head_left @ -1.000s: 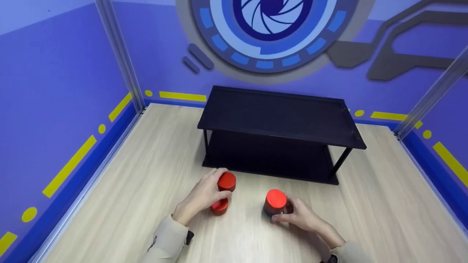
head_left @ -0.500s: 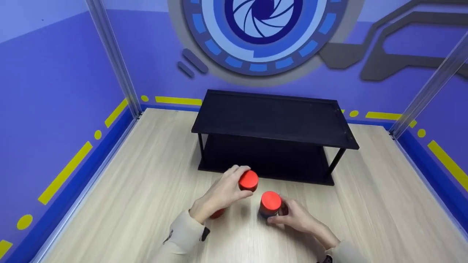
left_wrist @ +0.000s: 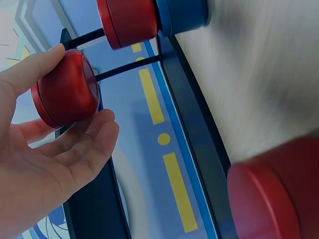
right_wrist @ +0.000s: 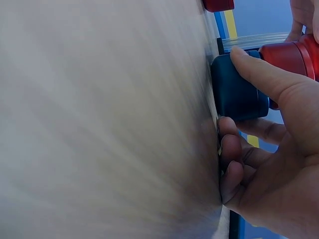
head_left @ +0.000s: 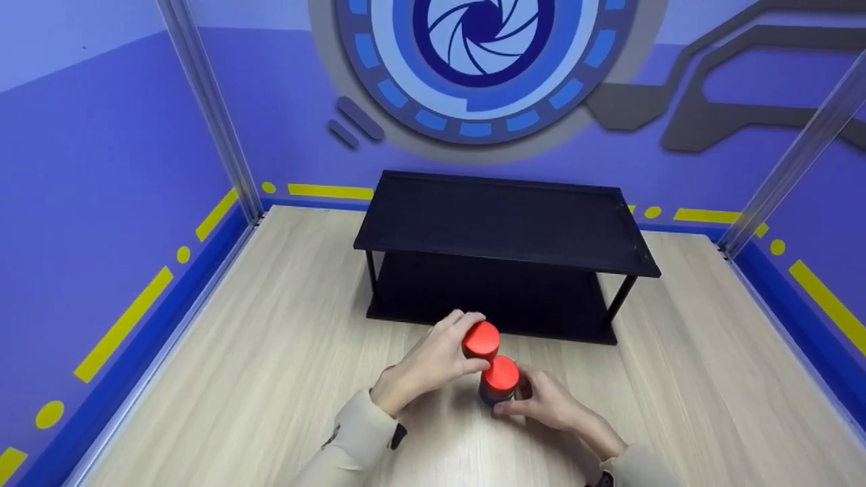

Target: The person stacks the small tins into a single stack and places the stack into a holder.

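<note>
My left hand holds a red cylinder by its sides, thumb opposite fingers, above the table. In the left wrist view this red cylinder shows a rounded lower edge. Right beside it in the head view, a second red cylinder sits on a blue cylinder that stands on the table. My right hand grips the blue cylinder low down, thumb on one side and fingers on the other. A third red cylinder stands on the table, mostly hidden behind the left hand in the head view.
A black two-tier shelf stands just beyond the hands on the light wood table. Blue and purple panels with metal corner posts enclose the table at the back and both sides.
My left hand has carried its red cylinder rightward from beside the standing red one, up to the red-and-blue stack. My right hand has stayed on the blue cylinder.
</note>
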Demonstrator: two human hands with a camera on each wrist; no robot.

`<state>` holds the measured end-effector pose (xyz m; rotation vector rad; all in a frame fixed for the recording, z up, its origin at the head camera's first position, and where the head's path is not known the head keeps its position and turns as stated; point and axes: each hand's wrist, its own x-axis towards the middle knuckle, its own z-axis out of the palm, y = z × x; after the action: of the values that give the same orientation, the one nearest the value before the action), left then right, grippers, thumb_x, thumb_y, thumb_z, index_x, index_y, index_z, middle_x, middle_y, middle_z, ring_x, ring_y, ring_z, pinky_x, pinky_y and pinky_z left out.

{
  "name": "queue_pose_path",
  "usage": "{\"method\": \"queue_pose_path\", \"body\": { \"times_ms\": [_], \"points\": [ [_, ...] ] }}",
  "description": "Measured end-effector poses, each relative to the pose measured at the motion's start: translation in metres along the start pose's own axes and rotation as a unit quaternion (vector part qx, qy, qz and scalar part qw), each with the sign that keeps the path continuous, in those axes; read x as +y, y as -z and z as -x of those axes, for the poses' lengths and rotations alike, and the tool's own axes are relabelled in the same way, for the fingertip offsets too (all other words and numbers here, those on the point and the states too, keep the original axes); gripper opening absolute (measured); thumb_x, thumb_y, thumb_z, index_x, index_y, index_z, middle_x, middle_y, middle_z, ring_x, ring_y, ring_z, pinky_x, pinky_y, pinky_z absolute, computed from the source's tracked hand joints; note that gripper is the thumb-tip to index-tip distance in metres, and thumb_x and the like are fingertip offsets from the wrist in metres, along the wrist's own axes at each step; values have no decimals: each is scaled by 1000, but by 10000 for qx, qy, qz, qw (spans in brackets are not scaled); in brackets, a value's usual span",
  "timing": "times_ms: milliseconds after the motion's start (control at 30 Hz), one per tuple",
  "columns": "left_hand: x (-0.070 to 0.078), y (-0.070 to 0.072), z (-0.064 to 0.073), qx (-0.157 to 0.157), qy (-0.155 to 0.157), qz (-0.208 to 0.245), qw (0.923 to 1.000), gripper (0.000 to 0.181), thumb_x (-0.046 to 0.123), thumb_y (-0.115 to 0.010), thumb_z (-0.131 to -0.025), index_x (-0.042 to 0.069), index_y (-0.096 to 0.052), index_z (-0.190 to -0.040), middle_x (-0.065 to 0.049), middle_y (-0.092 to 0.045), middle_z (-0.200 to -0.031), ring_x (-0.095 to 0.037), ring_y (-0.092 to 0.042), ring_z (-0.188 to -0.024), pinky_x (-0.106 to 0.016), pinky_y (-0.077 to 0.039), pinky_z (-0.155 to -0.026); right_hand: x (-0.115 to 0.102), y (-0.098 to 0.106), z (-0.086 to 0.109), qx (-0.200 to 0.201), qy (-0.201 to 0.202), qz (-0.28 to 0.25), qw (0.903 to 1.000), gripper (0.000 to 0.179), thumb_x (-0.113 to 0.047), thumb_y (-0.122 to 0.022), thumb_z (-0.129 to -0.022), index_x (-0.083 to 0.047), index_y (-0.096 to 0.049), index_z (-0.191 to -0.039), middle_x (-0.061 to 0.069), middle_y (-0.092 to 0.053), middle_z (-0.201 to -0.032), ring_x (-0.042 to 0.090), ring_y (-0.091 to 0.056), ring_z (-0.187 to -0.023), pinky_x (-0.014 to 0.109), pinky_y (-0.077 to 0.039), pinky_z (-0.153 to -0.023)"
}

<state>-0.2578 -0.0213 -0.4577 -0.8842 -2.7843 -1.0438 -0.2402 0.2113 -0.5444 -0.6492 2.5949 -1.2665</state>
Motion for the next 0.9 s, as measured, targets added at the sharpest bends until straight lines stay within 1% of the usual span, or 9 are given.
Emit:
{"method": "queue_pose_path", "body": {
  "times_ms": [200, 267, 400, 567, 733, 767, 900],
  "points": [
    [3, -10, -4, -31, -41, 24, 10000, 64, 31, -79, -78, 15, -52, -134, -2, -60, -114, -12, -61, -94, -24, -52, -82, 0, 0, 0, -31, -90, 15, 10000, 61, -38, -80, -75, -11, -58, -125, 0, -60, -85, 7, -49, -71, 21, -40, -62],
    [3, -13, -4, -95, -5, 48, 9999, 65, 31, -78, -79, 15, -51, -135, -2, -59, -114, -11, -61, -94, -23, -52, -82, 0, 0, 0, -42, -105, 27, 9999, 63, -38, -80, -75, -10, -57, -127, -1, -61, -88, 8, -50, -73, 21, -40, -64],
    [5, -18, -4, -225, 104, 97, 9996, 65, 32, -77, -80, 17, -50, -137, -1, -58, -116, -10, -60, -95, -22, -51, -83, 0, 0, 0, -33, -98, 49, 9999, 63, -38, -80, -76, -10, -57, -127, -2, -63, -94, 8, -52, -77, 21, -41, -68],
    [8, -22, -5, -275, 174, 77, 9994, 65, 32, -77, -79, 19, -50, -137, 1, -58, -114, -9, -59, -93, -22, -51, -81, 0, 1, -1, -23, -39, 83, 10000, 56, -38, -79, -76, -12, -59, -121, -2, -64, -92, 7, -52, -75, 21, -42, -67],
    [10, -25, -4, -333, 100, 96, 9994, 65, 31, -77, -78, 18, -50, -136, 1, -58, -112, -8, -57, -92, -21, -50, -80, 1, 0, 1, 3, 30, 112, 9999, 57, -38, -80, -76, -11, -59, -121, -1, -63, -89, 5, -52, -73, 20, -42, -64],
    [10, -26, -4, -342, 86, 93, 9993, 65, 31, -77, -79, 18, -50, -136, 1, -58, -112, -7, -57, -92, -20, -50, -80, 1, 0, 1, 6, 35, 122, 9999, 56, -38, -80, -76, -11, -59, -120, -2, -62, -86, 4, -50, -70, 20, -41, -61],
    [11, -28, -5, -366, 54, 65, 9993, 64, 32, -77, -79, 18, -50, -136, 2, -58, -112, -7, -57, -92, -20, -50, -80, 1, 1, 1, 21, 81, 139, 9999, 53, -38, -80, -76, -11, -60, -117, -1, -62, -83, 1, -49, -67, 19, -41, -59]
  ]
}}
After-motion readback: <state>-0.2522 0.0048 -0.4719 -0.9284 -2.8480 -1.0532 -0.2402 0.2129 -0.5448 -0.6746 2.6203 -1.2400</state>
